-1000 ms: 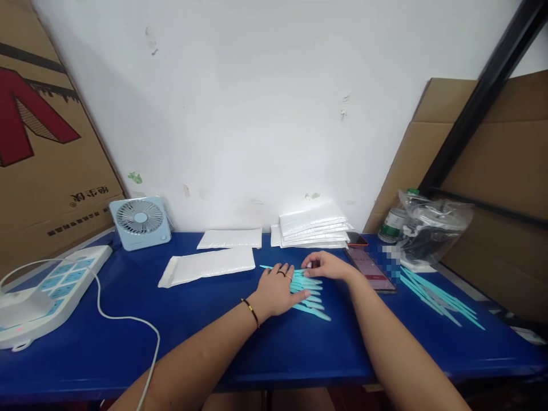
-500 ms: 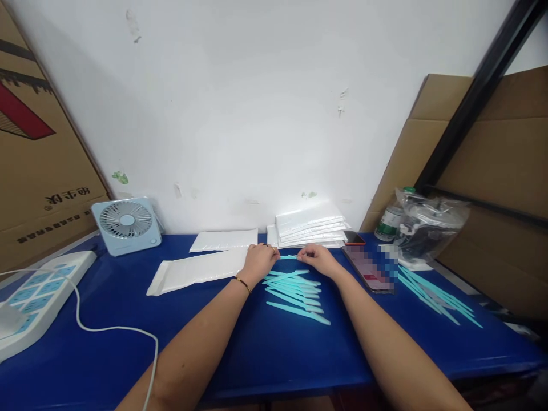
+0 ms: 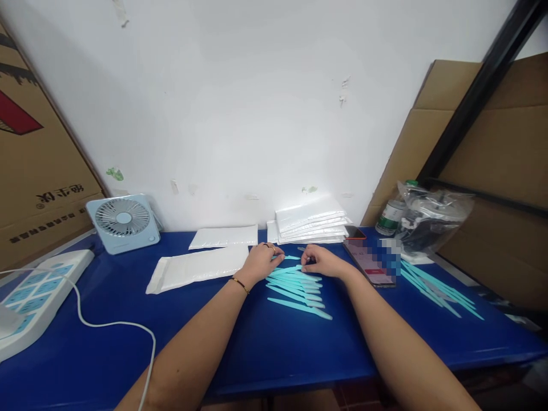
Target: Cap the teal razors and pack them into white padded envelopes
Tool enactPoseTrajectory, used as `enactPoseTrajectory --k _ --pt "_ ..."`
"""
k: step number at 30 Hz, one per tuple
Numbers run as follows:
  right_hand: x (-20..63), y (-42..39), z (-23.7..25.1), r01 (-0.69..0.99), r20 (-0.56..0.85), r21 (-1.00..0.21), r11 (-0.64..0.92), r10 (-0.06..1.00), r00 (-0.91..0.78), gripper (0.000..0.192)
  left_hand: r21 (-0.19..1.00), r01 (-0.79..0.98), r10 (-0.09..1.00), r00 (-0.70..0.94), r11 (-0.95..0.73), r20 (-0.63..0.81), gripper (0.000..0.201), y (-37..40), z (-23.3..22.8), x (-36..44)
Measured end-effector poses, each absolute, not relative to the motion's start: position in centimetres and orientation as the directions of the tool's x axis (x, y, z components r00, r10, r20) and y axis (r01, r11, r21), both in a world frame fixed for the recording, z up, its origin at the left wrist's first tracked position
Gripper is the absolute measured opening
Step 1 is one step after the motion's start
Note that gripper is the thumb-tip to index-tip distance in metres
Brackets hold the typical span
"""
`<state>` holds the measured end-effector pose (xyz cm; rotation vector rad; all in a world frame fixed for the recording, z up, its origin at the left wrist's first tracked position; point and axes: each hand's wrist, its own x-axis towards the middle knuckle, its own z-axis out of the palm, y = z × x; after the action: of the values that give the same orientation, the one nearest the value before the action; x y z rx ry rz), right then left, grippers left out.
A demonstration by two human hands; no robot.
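Note:
Several thin turquoise sticks lie fanned on the blue table in front of me. My left hand, with rings and a dark bracelet, rests at the far left end of the fan, its fingers curled on one stick. My right hand sits at the far right end, fingertips pinching the same topmost stick. A white padded envelope lies just left of my left hand.
Another envelope and a stack of envelopes sit at the wall. A phone, more turquoise sticks, a bottle and a plastic bag are right. A small fan, power strip and cable are left.
My left hand lifted off the middle of the fan and moved back to its far end. Both hands now hold one stick between them at the top of the pile.

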<state>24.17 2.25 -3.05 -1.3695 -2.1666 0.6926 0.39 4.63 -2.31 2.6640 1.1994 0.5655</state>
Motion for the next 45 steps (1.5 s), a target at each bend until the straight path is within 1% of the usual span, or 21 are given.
enactPoseTrajectory --k 3,6,10,13,16,19,21,24,27,30,33,35,38,40,42,45 --pt "23.9 2.5 -3.3 0.625 0.169 -0.696 0.353 0.927 -0.335 0.021 0.268 0.678 0.729 0.641 -0.685 0.241 0.029 4.2 -2.2 0.5" --pt "23.7 2.7 -3.4 0.634 0.218 -0.683 0.362 0.930 -0.296 0.019 0.240 0.699 0.739 0.635 -0.674 0.227 0.025 4.3 -2.5 0.6" --pt "23.6 2.9 -3.5 0.655 0.235 -0.669 0.353 0.935 -0.264 0.018 0.247 0.705 0.745 0.602 -0.665 0.287 0.022 4.7 -3.0 0.8" --pt "23.9 3.0 -3.6 0.654 0.208 -0.690 0.310 0.950 -0.231 0.019 0.273 0.696 0.747 0.598 -0.664 0.291 0.021 4.8 -3.1 0.8" --pt "24.7 3.3 -3.7 0.659 0.166 -0.708 0.254 0.967 -0.194 0.021 0.287 0.715 0.770 0.576 -0.637 0.274 0.023 5.2 -3.1 0.7" --pt "25.7 3.7 -3.8 0.691 0.119 -0.705 0.161 0.987 -0.109 0.024 0.280 0.753 0.802 0.536 -0.595 0.264 0.024 5.7 -3.4 0.5" --pt "26.0 3.7 -3.6 0.711 0.144 -0.687 0.151 0.987 -0.070 0.026 0.278 0.771 0.817 0.510 -0.572 0.268 0.024 5.9 -3.4 0.5" --pt "25.6 3.0 -2.7 0.725 0.211 -0.649 0.230 0.970 -0.118 0.026 0.291 0.768 0.818 0.501 -0.570 0.282 0.024 5.6 -3.2 0.5" --pt "24.6 2.0 -1.9 0.718 0.148 -0.640 0.274 0.961 -0.235 0.027 0.325 0.702 0.774 0.577 -0.633 0.262 0.023 4.9 -2.7 0.5" --pt "23.4 1.6 -2.1 0.718 0.070 -0.631 0.294 0.943 -0.324 0.025 0.345 0.650 0.730 0.650 -0.678 0.210 0.020 4.3 -2.4 0.4" --pt "22.6 1.6 -2.6 0.708 0.029 -0.635 0.310 0.925 -0.379 0.019 0.345 0.658 0.730 0.668 -0.669 0.141 0.017 4.0 -2.3 0.4" --pt "22.3 1.6 -2.7 0.701 0.034 -0.633 0.327 0.917 -0.397 0.015 0.354 0.668 0.737 0.668 -0.655 0.103 0.018 4.1 -2.3 0.5" --pt "22.4 1.6 -2.5 0.715 0.068 -0.605 0.350 0.917 -0.392 0.012 0.372 0.686 0.760 0.644 -0.625 0.091 0.020 4.2 -2.3 0.6" --pt "23.0 1.8 -2.3 0.738 0.113 -0.574 0.355 0.927 -0.358 0.011 0.352 0.711 0.785 0.605 -0.609 0.137 0.020 4.5 -2.3 0.8" --pt "23.9 2.2 -2.3 0.766 0.161 -0.548 0.335 0.941 -0.296 0.010 0.319 0.739 0.804 0.560 -0.594 0.201 0.019 4.7 -2.3 0.8" --pt "25.4 2.8 -2.5 0.794 0.208 -0.544 0.271 0.960 -0.185 0.015 0.301 0.765 0.822 0.513 -0.569 0.248 0.018 5.0 -2.5 0.8"
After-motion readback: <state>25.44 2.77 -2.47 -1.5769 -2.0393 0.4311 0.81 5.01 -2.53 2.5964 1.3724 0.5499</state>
